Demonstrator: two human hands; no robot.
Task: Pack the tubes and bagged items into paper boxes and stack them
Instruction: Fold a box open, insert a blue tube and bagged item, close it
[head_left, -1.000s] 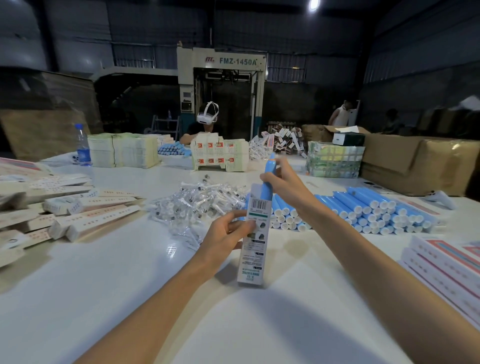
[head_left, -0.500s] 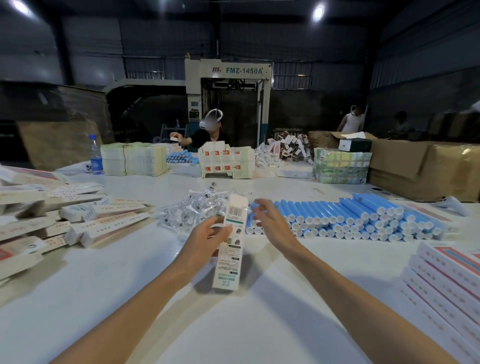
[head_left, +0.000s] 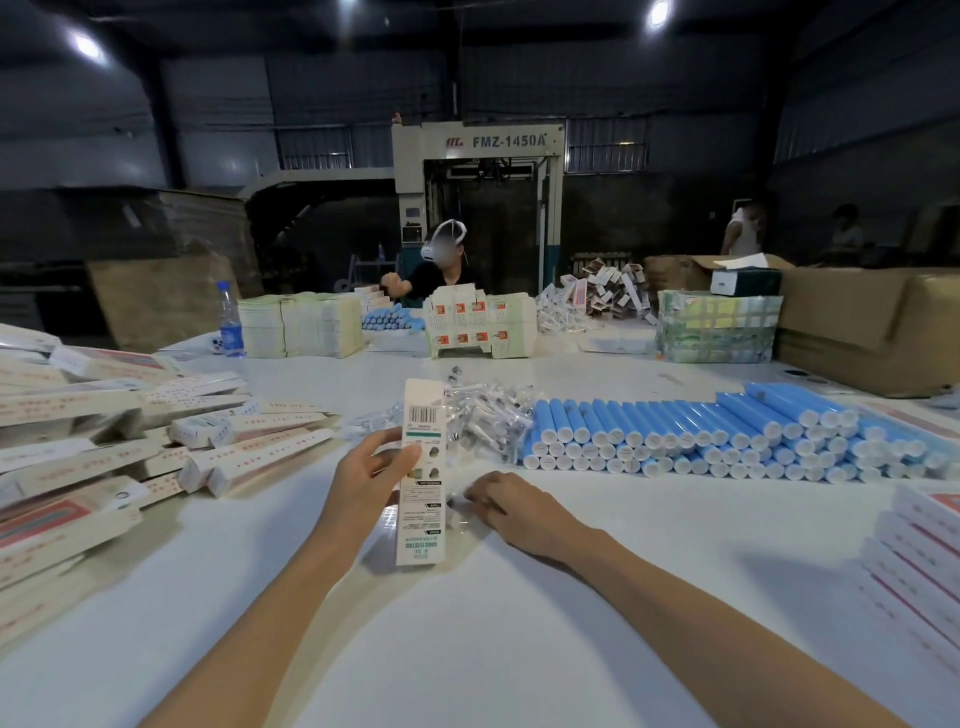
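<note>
Head view: the left hand (head_left: 363, 478) grips 1 upright paper box (head_left: 422, 499) standing mid-desk (head_left: 519, 623); the right hand (head_left: 514, 512), just beside it, pinches a small bagged item (head_left: 457, 512). Closed boxes (head_left: 249, 457) pile at the left edge, but many blue tubes (head_left: 675, 431) and a heap of bags (head_left: 483, 415) wait: much is left.

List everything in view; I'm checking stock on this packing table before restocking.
Blue tubes: many, blue with white caps, stacked at right.
Bagged items: one pile, clear, centre.
Long boxes: many, white with red print, heaped at left.
Flat boxes: one stack, white and red, near right edge.
Water bottle: one, clear with blue label, far left.
Cartons: at least two, brown, far right.
Table: one, white, foreground.
Paper box: one, white with barcode, upright in left grip.
Left grip: one, holds the paper box.
Right grip: one, on the table, fingertips at a clear bag; hold unclear.
</note>
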